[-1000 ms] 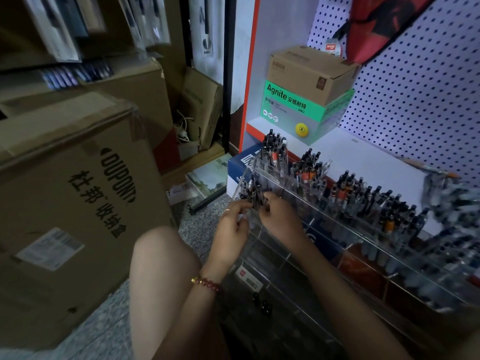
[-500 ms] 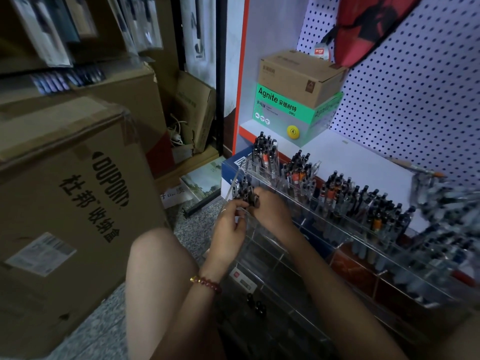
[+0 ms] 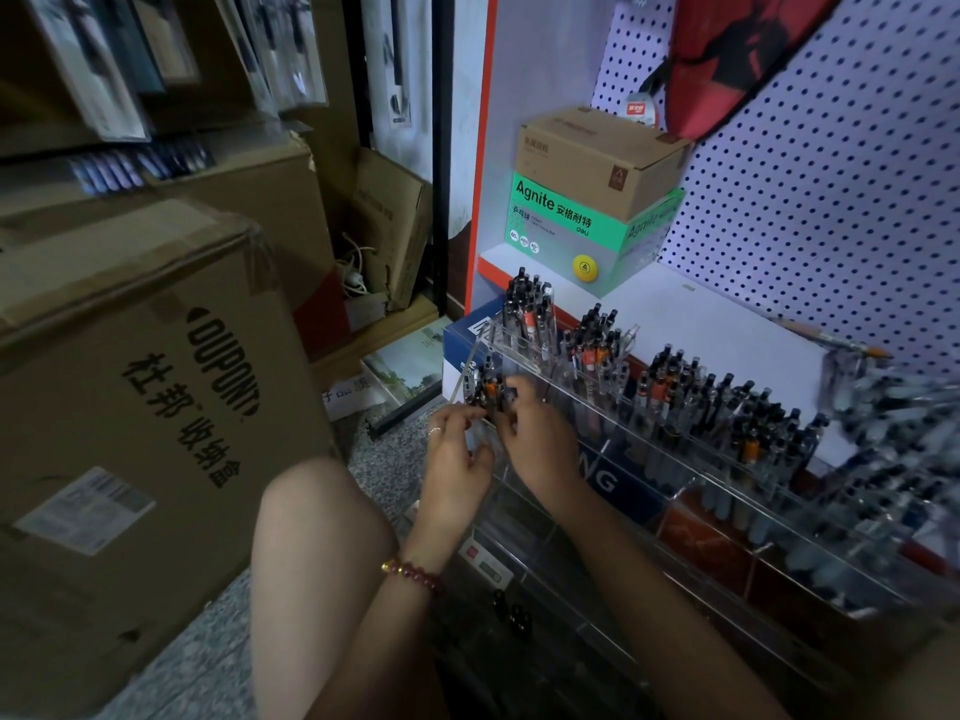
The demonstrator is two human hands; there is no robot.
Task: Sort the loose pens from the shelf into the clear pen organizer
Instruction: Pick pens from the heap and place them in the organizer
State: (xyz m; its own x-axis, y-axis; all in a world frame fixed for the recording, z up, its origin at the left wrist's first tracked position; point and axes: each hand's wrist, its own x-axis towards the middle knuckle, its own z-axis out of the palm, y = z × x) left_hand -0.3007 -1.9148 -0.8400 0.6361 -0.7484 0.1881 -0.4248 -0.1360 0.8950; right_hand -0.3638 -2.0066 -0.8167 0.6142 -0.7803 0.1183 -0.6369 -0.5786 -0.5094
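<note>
A clear tiered pen organizer (image 3: 670, 459) runs from centre to lower right, its back compartments packed with upright black and orange pens (image 3: 675, 381). At its left end stands a small bunch of pens (image 3: 487, 389) in a front compartment. My right hand (image 3: 530, 433) has its fingers curled round that bunch. My left hand (image 3: 457, 449) is just left of it, fingers curled by the pens' lower ends; whether it holds one is unclear.
A big DUPONT cardboard box (image 3: 130, 397) fills the left. A green Agnite box (image 3: 582, 226) with a brown box on top sits on the white shelf (image 3: 727, 330). Pegboard (image 3: 831, 200) rises behind. My bare knee (image 3: 317, 511) is below.
The view has shifted slightly. Both hands stay at the organizer's left end, and the right hand's fingers have closed more tightly round the bunch of pens.
</note>
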